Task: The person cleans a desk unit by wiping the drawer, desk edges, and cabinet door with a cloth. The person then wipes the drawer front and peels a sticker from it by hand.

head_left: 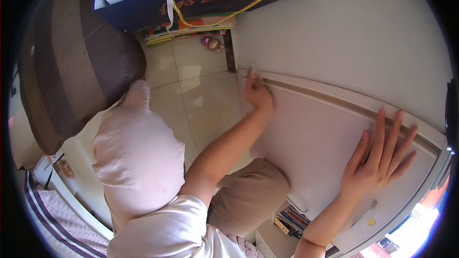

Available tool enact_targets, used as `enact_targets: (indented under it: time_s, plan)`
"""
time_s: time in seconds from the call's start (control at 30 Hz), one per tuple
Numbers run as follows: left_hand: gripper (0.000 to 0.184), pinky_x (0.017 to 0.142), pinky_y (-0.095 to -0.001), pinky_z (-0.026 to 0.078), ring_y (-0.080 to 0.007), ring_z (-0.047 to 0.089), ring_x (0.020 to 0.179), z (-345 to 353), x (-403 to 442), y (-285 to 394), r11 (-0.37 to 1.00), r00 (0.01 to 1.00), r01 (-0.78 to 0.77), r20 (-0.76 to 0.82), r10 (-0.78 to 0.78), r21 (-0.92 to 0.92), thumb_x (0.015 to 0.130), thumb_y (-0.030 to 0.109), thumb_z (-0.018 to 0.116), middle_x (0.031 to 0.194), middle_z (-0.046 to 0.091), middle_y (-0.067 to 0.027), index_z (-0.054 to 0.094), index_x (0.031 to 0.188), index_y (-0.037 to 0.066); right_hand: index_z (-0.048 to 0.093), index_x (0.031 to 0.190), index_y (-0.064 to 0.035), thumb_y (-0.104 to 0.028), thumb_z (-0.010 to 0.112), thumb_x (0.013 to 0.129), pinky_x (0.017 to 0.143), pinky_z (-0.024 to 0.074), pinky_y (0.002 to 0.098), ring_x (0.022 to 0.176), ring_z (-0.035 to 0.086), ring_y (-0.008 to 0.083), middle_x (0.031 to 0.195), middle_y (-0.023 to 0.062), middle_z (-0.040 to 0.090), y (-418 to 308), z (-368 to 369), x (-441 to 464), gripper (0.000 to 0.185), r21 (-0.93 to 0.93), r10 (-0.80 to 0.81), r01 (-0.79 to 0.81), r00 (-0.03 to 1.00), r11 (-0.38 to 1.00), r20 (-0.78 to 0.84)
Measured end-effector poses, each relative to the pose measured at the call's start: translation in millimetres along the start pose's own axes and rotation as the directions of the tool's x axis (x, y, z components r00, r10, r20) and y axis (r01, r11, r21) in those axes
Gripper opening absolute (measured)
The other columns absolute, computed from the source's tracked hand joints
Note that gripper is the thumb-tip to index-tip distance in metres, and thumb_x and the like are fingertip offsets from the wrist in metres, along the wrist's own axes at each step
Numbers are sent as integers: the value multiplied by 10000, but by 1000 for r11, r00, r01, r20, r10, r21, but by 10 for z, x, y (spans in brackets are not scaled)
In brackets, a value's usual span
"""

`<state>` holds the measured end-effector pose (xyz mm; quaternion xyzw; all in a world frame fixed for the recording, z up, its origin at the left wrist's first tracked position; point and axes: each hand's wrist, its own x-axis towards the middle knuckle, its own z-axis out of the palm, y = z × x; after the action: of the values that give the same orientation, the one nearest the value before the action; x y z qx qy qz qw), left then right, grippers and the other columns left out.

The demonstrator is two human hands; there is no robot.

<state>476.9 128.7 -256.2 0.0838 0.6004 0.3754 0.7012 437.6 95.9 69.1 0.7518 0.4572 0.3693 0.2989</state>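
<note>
Head cam: I've got white panel (311, 134) right of centre; right hand (375, 162) splayed wide over right end, holding nothing; left hand (259, 93) blurred, upper-left corner, can't tell grip.

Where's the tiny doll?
In the head view, the doll lies on the tiled floor, upper middle, just below the stacked books and left of the dark strip.

The person wears a pale, creased top (155, 231) toward seven o'clock, with a short, loose, plain sleeve (191, 205).
</note>
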Motion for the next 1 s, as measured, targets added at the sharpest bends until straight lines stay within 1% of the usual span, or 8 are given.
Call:
enact_targets:
  time_s: [0.1, 0.3, 0.37, 0.5, 0.6, 0.8, 0.93, 1.0]
  plan:
    - [372, 957, -282, 450, -174, 579, 1054, 19, -668, 476, 981, 989, 28, 139, -56, 193, 1032, 112, 523, 1192, 654, -73, 561, 1392, 29, 672, 1302, -239, -310, 525, 1015, 1230, 148, 434, 1431, 414, 283, 1435, -21, 575, -52, -49, -14, 330, 12, -15, 15, 997, 1000, 80]
    - [402, 1114, -314, 358, -214, 521, 1301, -143, -289, -108, 897, 867, -440, 245, 434, -34, 1009, 85, 557, 1456, 535, -148, 547, 1409, 46, 691, 1273, -227, -289, 543, 1003, 1229, 148, 434, 1434, 409, 285, 1409, -17, 599, -24, -15, -12, 314, 112, -75, 72, 997, 991, 22]
    - [360, 1082, -318, 394, -222, 553, 1260, -250, 264, -459, 999, 998, -25, 55, 23, 45, 1022, 105, 534, 1421, 565, -158, 579, 1371, 33, 725, 1219, -203, -295, 538, 1003, 1213, 126, 467, 1403, 439, 351, 1382, 6, 623, -31, -31, -4, 300, 73, -64, 60, 997, 996, 52]
    - [342, 1017, -313, 440, -244, 598, 1171, -279, 442, -370, 970, 989, -148, 0, 151, 195, 1026, 132, 527, 1325, 629, -170, 601, 1338, 13, 727, 1212, -209, -304, 543, 1002, 1211, 133, 460, 1398, 447, 349, 1376, -2, 628, -23, -43, -49, 295, 92, -48, 41, 996, 995, 70]
    - [352, 903, -328, 471, -203, 586, 1031, -380, 814, -465, 951, 952, 307, -4, -307, 31, 1023, 182, 548, 1170, 658, -108, 604, 1300, -28, 724, 1213, -224, -267, 556, 996, 1223, 166, 421, 1420, 431, 289, 1378, -18, 623, -36, -50, 3, 278, 93, -62, 58, 997, 994, 41]
    - [352, 888, -305, 474, -185, 593, 959, -320, 189, -234, 982, 982, 166, -103, -156, 93, 1016, 174, 555, 1135, 672, -84, 608, 1302, -25, 745, 1170, -223, -291, 598, 971, 1209, 170, 455, 1378, 475, 339, 1351, -29, 644, -48, -62, -17, 257, 125, -50, 42, 997, 991, 62]
    - [434, 1106, -333, 366, -287, 468, 1373, -365, -770, 150, 969, 947, -160, 305, 98, 188, 1014, 101, 530, 1462, 511, -206, 487, 1426, -29, 744, 1167, -201, -261, 616, 958, 1199, 197, 466, 1360, 498, 332, 1336, -16, 653, -34, -56, -23, 252, 146, -44, 37, 998, 989, 41]
    - [413, 1049, -371, 415, -205, 594, 1163, -330, -1332, 481, 947, 839, -320, 475, 266, 34, 1008, 65, 505, 1393, 586, -144, 518, 1411, -25, 729, 1192, -171, -200, 608, 953, 1159, 279, 497, 1339, 514, 366, 1318, 45, 662, 39, -70, -89, 269, 253, -87, 80, 996, 964, 18]
